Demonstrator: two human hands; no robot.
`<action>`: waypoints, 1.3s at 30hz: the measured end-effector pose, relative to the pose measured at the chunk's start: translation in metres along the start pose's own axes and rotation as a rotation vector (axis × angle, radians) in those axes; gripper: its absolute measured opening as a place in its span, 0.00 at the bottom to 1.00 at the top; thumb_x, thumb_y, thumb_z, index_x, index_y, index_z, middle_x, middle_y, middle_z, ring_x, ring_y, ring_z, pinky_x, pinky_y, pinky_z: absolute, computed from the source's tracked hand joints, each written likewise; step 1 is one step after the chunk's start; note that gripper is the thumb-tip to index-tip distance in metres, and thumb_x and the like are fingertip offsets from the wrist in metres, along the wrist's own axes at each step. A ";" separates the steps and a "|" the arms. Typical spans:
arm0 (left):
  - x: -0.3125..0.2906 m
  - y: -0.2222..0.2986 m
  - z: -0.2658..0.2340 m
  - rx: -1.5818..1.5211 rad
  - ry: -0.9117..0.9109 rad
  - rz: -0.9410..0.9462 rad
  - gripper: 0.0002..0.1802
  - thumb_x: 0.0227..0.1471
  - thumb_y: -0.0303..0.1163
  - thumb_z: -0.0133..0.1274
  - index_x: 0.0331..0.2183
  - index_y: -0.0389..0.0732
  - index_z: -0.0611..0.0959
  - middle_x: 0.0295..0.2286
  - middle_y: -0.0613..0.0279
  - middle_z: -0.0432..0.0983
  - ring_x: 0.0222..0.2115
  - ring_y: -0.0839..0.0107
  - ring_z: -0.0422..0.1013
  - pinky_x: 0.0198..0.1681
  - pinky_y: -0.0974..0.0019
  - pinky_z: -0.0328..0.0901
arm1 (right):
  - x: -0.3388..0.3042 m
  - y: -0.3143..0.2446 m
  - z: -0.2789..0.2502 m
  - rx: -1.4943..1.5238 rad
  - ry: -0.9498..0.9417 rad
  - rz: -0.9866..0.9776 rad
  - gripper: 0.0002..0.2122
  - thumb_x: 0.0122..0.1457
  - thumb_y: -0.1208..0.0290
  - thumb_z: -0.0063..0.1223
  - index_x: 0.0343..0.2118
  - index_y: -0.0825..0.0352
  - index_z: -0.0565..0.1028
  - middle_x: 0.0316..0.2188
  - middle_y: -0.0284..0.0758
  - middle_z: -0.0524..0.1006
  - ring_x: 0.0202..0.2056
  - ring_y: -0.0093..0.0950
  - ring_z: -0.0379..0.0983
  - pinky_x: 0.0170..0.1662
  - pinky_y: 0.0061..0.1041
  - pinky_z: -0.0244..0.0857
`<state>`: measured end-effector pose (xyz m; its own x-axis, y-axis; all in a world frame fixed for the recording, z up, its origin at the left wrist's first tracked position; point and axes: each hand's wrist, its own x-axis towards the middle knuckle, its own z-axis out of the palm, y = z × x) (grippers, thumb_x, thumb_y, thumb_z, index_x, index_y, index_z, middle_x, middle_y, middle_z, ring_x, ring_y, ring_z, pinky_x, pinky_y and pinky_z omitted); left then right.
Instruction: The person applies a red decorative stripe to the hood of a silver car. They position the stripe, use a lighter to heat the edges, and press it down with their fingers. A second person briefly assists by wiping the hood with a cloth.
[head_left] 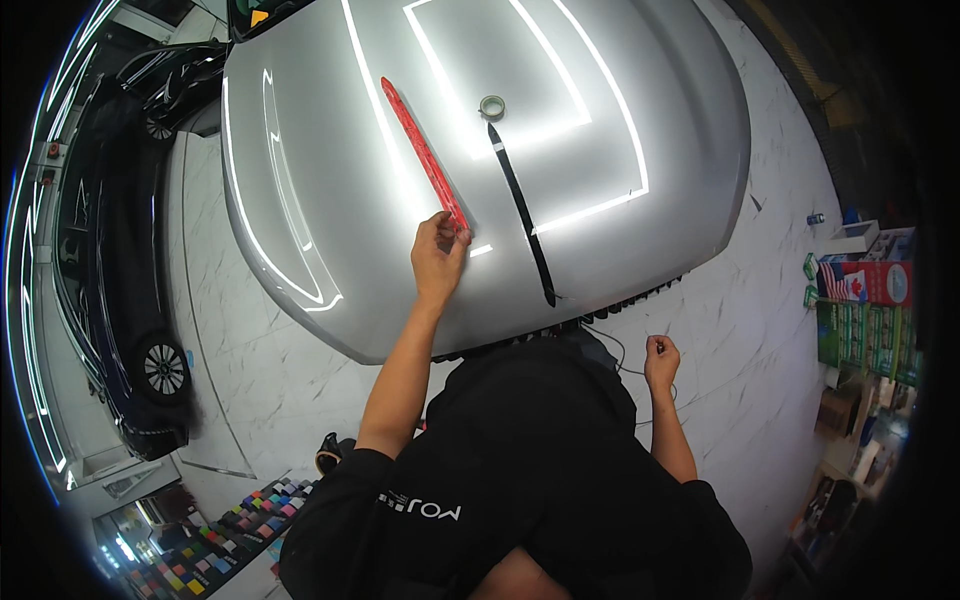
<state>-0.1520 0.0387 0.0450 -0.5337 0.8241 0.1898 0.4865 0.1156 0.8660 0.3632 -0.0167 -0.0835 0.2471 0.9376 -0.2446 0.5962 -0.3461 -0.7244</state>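
Observation:
A long narrow red strip with pale streaks lies slantwise on the silver car hood. Its near end is between the thumb and fingers of my left hand. To the right of it a slim black trim strip, with a small pale patch near its far end, rests on the hood. A roll of greenish tape sits just beyond that far end. My right hand hangs apart from the hood, over the floor, with fingers curled closed; a tiny dark spot shows at them, too small to name.
A dark car stands at the left. Boxes are stacked along the right side. A rack of colourful samples is at the lower left. A thin cable runs by the hood's front edge, over the marble-patterned floor.

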 end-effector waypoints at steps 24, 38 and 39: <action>-0.021 0.006 0.002 -0.075 0.025 0.049 0.24 0.60 0.23 0.68 0.56 0.33 0.79 0.42 0.54 0.88 0.41 0.66 0.85 0.49 0.64 0.78 | -0.027 -0.247 0.059 0.354 -0.280 -0.246 0.08 0.68 0.72 0.66 0.44 0.72 0.84 0.29 0.28 0.81 0.30 0.15 0.71 0.35 0.20 0.68; -0.038 -0.029 0.005 -0.168 0.041 0.074 0.16 0.56 0.20 0.69 0.47 0.36 0.84 0.45 0.54 0.84 0.38 0.60 0.83 0.43 0.62 0.77 | -0.034 -0.320 0.153 0.457 -0.608 -0.116 0.12 0.68 0.75 0.64 0.52 0.72 0.80 0.33 0.25 0.77 0.31 0.13 0.68 0.36 0.18 0.65; -0.035 -0.030 0.003 -0.152 0.043 0.056 0.16 0.56 0.20 0.68 0.47 0.36 0.85 0.45 0.54 0.84 0.39 0.59 0.82 0.44 0.61 0.77 | -0.034 -0.318 0.153 0.441 -0.574 -0.152 0.13 0.67 0.75 0.64 0.52 0.72 0.80 0.33 0.25 0.77 0.30 0.14 0.68 0.35 0.19 0.66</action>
<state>-0.1454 0.0082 0.0109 -0.5390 0.8022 0.2567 0.4080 -0.0180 0.9128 0.0480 0.0664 0.0568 -0.3244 0.8857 -0.3320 0.2002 -0.2787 -0.9393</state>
